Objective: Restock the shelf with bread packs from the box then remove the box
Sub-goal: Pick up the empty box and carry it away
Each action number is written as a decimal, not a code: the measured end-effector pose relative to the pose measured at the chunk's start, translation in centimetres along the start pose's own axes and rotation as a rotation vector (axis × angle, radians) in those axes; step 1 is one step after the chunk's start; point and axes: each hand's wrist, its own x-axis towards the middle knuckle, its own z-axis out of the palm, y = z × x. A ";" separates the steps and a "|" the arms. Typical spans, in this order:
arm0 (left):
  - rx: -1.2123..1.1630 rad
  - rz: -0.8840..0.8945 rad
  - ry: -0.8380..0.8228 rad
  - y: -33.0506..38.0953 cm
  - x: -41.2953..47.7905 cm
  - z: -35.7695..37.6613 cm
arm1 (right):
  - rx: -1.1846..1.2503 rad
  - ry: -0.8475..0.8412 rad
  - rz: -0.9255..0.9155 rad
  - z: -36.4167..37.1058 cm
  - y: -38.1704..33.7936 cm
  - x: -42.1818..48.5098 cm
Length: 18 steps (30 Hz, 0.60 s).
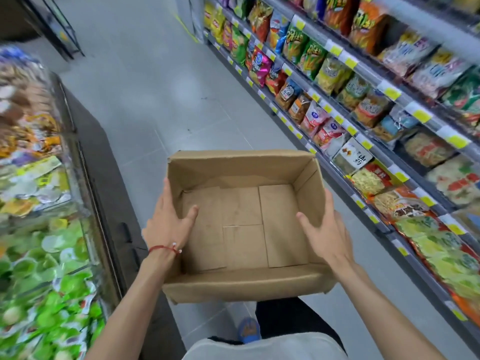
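Observation:
An open brown cardboard box [241, 224] hangs in the air in front of me at waist height, and nothing lies inside it. My left hand [168, 222] grips its left wall, thumb inside and fingers outside. My right hand [324, 229] grips the right wall the same way, thumb inside. A red string bracelet sits on my left wrist. No bread packs show in the box.
A shelf rack [363, 141] full of snack bags with yellow price tags runs along the right. On the left stands a low display case [44, 203] with packaged goods. A grey tiled aisle floor [145, 87] stretches ahead between them. My blue shoe [249, 329] shows below the box.

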 end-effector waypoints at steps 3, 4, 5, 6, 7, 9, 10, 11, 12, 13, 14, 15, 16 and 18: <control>0.024 -0.051 0.006 1.0 6.1 0.0 | -0.023 -0.023 -0.034 1.3 -4.2 6.7; 0.030 -0.064 0.007 1.5 8.2 0.0 | -0.026 -0.027 -0.054 1.7 -5.8 9.1; 0.035 -0.084 0.010 2.0 10.6 -0.1 | -0.029 -0.036 -0.072 2.0 -7.5 11.6; 0.040 -0.107 0.017 2.4 13.1 -0.3 | -0.037 -0.047 -0.091 2.2 -9.2 14.2; 0.047 -0.124 0.023 2.8 15.4 -0.6 | -0.052 -0.063 -0.109 2.4 -10.9 16.7; 0.047 -0.145 0.036 3.4 19.8 -1.4 | -0.079 -0.090 -0.145 2.6 -14.3 21.1; 0.043 -0.157 0.047 3.7 22.0 -1.8 | -0.088 -0.100 -0.163 2.7 -16.0 23.2; 0.043 -0.168 0.061 3.9 24.2 -2.3 | -0.090 -0.111 -0.174 2.9 -17.8 25.1; 0.044 -0.179 0.075 4.0 26.1 -2.8 | -0.092 -0.121 -0.186 3.1 -19.6 27.0; 0.043 -0.195 0.086 4.1 28.0 -3.2 | -0.088 -0.128 -0.207 3.3 -21.5 28.7; 0.040 -0.213 0.093 4.1 29.8 -3.7 | -0.084 -0.135 -0.232 3.7 -23.5 30.5; 0.037 -0.238 0.098 4.1 31.8 -4.1 | -0.085 -0.145 -0.255 4.1 -25.5 32.3; 0.034 -0.266 0.102 3.9 33.9 -4.5 | -0.094 -0.158 -0.270 4.6 -27.5 34.1; 0.037 -0.313 0.109 3.3 38.0 -5.1 | -0.120 -0.180 -0.291 5.9 -31.5 37.6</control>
